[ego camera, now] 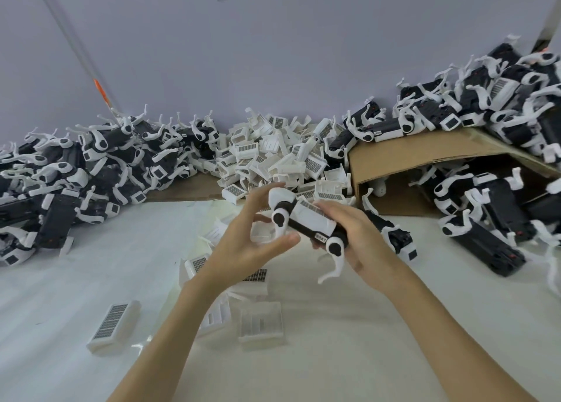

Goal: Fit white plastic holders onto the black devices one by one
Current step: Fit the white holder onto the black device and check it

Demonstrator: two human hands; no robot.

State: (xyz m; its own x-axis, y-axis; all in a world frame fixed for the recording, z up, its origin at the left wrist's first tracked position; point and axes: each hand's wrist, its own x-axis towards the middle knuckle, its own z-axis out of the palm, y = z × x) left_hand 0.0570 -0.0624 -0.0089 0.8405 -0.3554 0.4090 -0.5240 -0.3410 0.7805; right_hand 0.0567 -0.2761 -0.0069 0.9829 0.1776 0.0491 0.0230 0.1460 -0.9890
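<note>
Covering the upper half of the frame, heaps of devices (pixel 76 171) and loose holders (pixel 273 152) were piled. At centre, a black device (pixel 306 230) wearing a white holder (pixel 314 216) was grasped by the right hand (pixel 361 237), while the left hand (pixel 252 237) was spread loosely beside it.

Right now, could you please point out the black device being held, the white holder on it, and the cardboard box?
black device (pixel 306 230): head view, bare black side.
white holder (pixel 314 216): head view, its top face.
cardboard box (pixel 394 155): head view, top flap.
</note>
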